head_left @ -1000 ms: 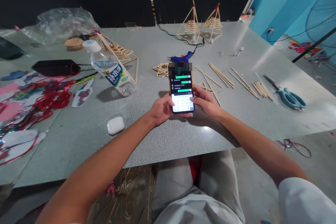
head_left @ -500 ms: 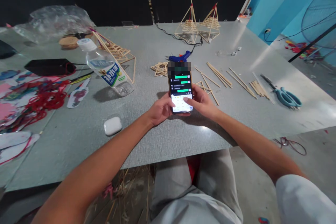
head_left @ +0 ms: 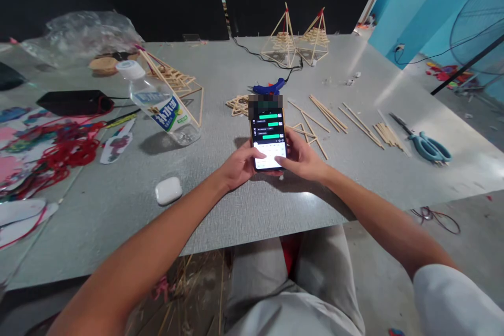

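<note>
A smartphone [head_left: 268,134] stands tilted upright between both hands, its lit screen showing a chat with green bubbles above a white keyboard. My left hand [head_left: 241,166] grips its lower left side, the thumb over the keyboard. On the lower right side my right hand [head_left: 303,158] holds it too, its thumb on the keyboard. Just behind the phone lie a star-shaped stick piece [head_left: 237,105] and a blue glue gun [head_left: 270,87]. Joined sticks [head_left: 311,131] lie right of the phone, partly hidden by my right hand.
A plastic bottle [head_left: 165,107] and white case [head_left: 168,190] stand left on the grey table [head_left: 220,220]. Red yarn [head_left: 79,152] lies farther left. Loose sticks [head_left: 328,114] and blue-handled scissors [head_left: 431,147] are right. Stick pyramids [head_left: 285,42] stand at the back, near a black cable.
The phone has shifted slightly left in my hands. My left thumb has moved inward over the keyboard, and my right thumb has come slightly lower.
</note>
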### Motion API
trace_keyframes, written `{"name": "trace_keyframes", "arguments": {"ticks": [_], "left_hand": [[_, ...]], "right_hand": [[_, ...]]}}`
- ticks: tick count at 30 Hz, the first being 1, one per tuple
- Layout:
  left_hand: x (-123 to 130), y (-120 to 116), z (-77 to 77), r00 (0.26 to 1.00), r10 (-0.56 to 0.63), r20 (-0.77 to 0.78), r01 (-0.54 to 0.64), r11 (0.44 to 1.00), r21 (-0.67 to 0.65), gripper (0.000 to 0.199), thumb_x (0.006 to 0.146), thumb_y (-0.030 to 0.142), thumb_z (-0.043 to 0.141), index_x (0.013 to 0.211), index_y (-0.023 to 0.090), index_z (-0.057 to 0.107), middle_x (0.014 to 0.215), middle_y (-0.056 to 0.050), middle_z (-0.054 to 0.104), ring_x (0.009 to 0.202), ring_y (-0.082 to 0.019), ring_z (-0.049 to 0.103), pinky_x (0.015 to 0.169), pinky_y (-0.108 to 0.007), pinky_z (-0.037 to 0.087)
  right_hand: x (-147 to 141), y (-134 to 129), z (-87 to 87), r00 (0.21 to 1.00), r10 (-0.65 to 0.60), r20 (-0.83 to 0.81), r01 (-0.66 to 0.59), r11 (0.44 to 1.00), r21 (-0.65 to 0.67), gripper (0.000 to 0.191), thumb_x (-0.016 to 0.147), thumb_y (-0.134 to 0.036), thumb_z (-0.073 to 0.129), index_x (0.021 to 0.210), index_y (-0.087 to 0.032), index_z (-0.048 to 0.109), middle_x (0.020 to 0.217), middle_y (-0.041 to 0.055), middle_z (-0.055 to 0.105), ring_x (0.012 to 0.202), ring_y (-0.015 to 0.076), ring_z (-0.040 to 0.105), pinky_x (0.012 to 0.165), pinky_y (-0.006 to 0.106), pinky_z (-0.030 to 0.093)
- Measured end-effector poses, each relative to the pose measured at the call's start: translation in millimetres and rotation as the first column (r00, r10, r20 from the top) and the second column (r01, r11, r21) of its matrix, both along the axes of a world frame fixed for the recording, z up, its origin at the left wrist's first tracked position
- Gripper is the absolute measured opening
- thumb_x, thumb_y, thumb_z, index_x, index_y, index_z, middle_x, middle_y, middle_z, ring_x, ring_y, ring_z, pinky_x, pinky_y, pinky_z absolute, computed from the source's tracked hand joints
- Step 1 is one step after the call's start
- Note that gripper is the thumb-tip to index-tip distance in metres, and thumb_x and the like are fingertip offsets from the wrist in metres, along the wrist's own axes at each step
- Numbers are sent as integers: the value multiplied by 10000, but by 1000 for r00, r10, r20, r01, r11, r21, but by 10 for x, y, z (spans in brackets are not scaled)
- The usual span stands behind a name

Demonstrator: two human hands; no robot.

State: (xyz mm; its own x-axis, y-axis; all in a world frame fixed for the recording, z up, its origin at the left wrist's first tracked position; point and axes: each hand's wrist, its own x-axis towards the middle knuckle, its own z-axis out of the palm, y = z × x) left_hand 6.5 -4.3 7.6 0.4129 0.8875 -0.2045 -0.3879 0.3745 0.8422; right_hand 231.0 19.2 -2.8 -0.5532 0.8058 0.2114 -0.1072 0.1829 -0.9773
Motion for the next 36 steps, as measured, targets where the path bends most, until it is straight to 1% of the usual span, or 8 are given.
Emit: {"name": "trace_keyframes", "arguments": {"ticks": [3,6,12,16,21,27,30,36], "left_hand": [[3,0,-7,1000,6,-11,-6,1000,-9,670,728,191,861,1375,251,698,1507,-136,776,1439,-477,725,1075,-798,698],[-11,13,-21,999,-1,43,2,1000,-17,716,698,220,841,1400,245,703,1531,-143,772,1442,-489,725,1106,-812,675],[-52,50,-43,993,-48,105,48,999,8,722,662,225,735,1383,208,741,1519,-151,796,1475,-486,714,1183,-809,624],[-48,55,-35,989,-66,133,62,998,27,717,678,226,711,1393,206,754,1504,-152,808,1478,-479,718,1195,-803,618],[-34,52,-6,983,-104,153,97,994,51,777,685,240,704,1460,211,738,1518,-160,802,1459,-478,733,1175,-788,636],[-30,46,-6,992,-49,112,48,999,5,773,645,247,730,1417,204,745,1504,-159,808,1439,-486,741,1144,-794,656],[-37,47,-15,990,-72,123,70,997,22,784,667,250,724,1449,204,732,1505,-161,806,1432,-479,746,1150,-792,654],[-46,46,-21,993,-40,113,41,999,-5,792,668,232,721,1460,215,724,1504,-158,806,1441,-486,741,1143,-803,655]], "right_hand": [[-14,16,-10,999,-32,14,33,999,-20,687,965,-611,890,1538,-336,628,1386,118,777,1279,343,760,1149,572,672],[-22,30,-11,997,-69,19,69,997,-30,604,970,-614,868,1469,-339,668,1331,105,782,1254,350,752,1120,585,677],[-7,19,8,999,-33,-9,32,999,-25,654,949,-606,903,1475,-315,644,1316,112,794,1241,343,768,1128,571,665],[-1,17,39,997,-60,-38,58,997,-45,558,939,-532,891,1431,-345,704,1358,90,808,1313,349,747,1191,592,640],[-11,14,74,997,-76,-29,74,996,-57,541,940,-517,877,1433,-343,738,1378,86,820,1334,347,749,1216,596,631],[-3,11,91,997,-58,-47,56,998,-37,476,970,-475,864,1409,-332,747,1349,85,822,1293,329,765,1186,574,646],[0,9,94,997,-62,-44,60,998,-36,475,974,-475,860,1413,-332,748,1341,87,820,1282,332,765,1180,582,649],[4,1,101,998,-60,-29,59,998,-36,474,982,-462,847,1431,-342,750,1382,94,816,1331,339,761,1200,586,646]]}}
